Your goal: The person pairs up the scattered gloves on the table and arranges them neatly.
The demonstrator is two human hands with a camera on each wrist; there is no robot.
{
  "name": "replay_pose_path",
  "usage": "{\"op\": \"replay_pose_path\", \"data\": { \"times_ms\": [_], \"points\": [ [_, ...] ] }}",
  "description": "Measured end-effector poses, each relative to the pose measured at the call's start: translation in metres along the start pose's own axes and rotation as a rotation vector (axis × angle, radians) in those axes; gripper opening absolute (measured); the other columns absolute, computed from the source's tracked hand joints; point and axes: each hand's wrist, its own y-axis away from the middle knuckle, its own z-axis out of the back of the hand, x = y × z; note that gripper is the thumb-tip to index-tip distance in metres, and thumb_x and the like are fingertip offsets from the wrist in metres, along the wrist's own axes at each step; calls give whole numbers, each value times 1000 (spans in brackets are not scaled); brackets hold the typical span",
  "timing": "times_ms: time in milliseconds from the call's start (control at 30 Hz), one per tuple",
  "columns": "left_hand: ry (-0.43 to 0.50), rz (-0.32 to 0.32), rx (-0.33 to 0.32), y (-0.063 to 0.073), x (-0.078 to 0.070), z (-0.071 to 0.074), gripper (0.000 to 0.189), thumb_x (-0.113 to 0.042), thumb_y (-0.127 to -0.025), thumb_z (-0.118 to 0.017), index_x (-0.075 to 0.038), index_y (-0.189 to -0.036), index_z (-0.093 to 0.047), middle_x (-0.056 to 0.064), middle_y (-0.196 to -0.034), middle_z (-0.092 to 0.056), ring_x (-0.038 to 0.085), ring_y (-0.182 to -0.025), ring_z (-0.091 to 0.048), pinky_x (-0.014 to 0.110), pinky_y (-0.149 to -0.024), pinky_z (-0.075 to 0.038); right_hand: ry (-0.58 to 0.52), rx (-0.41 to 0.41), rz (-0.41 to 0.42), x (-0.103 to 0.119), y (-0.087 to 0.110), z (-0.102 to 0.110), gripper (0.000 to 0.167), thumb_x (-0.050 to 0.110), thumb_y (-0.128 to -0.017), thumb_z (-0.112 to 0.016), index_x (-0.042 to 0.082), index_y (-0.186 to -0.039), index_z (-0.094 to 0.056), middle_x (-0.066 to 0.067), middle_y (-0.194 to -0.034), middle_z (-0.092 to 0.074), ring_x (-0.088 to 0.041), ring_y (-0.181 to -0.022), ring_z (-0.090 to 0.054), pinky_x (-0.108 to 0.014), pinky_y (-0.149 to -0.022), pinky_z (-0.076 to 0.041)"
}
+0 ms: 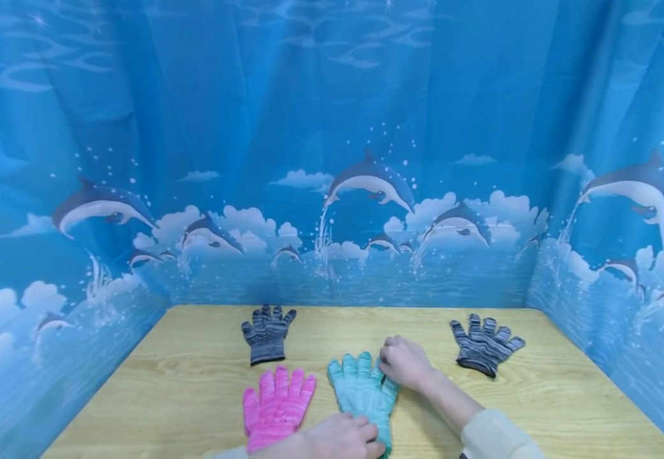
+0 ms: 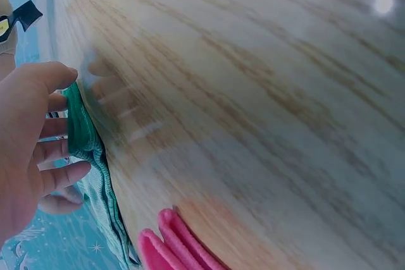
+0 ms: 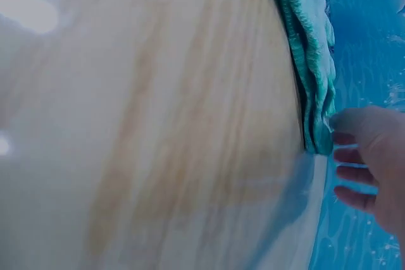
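Note:
A teal knit glove [image 1: 364, 389] lies at the front middle of the table, fingers pointing away. It looks layered at its edge; whether it is one glove or two stacked, I cannot tell. My left hand [image 1: 340, 438] is over its cuff, and in the left wrist view the thumb and index finger pinch the green cuff edge [image 2: 79, 124]. My right hand [image 1: 406, 363] has curled fingers at the glove's outer right finger. In the right wrist view, that hand's thumb [image 3: 348, 120] meets the teal edge [image 3: 319, 137]. The right index fingertip is partly hidden.
Left of the teal glove lies a pink glove [image 1: 279, 405], partly behind my left arm. Two grey-and-black striped gloves lie farther back, one at left [image 1: 267, 336], another at right [image 1: 485, 346]. A blue dolphin-print curtain [image 1: 332, 127] surrounds the wooden table [image 1: 154, 395].

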Motion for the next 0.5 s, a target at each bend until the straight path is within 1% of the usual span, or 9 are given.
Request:
{"op": "replay_pose_path", "data": {
  "times_ms": [67,133,333,500],
  "points": [
    [-6,-4,-17,0,0,0,18,-37,-90,-53,-27,-101,-61,-14,-84,-51,-1,-72,-43,10,-50,-27,-4,-32,19,1,-4,1,4,15,-77,-71,12,-78,-69,3,-79,-57,-15,-74,-54,-28,-59,-47],
    [-21,-9,-32,1,-1,-1,17,-37,-89,-53,-27,-101,-61,-14,-84,-50,-1,-71,-43,10,-49,-26,-13,-47,31,3,-7,2,6,13,-77,-70,10,-83,-70,1,-83,-60,-17,-79,-57,-30,-64,-50],
    [-49,-28,-70,3,-1,-3,19,-37,-90,-53,-26,-102,-61,-14,-85,-51,-1,-72,-42,9,-49,-25,-77,0,54,10,-13,6,12,10,-78,-69,8,-89,-70,-2,-88,-61,-21,-87,-58,-35,-67,-50],
    [-61,-43,-87,5,-1,-5,22,-37,-90,-52,-25,-107,-61,-13,-89,-52,-1,-74,-44,8,-50,-26,-115,21,70,15,-17,4,13,12,-78,-69,9,-90,-71,-1,-88,-63,-21,-87,-58,-35,-68,-50]
  ]
}}
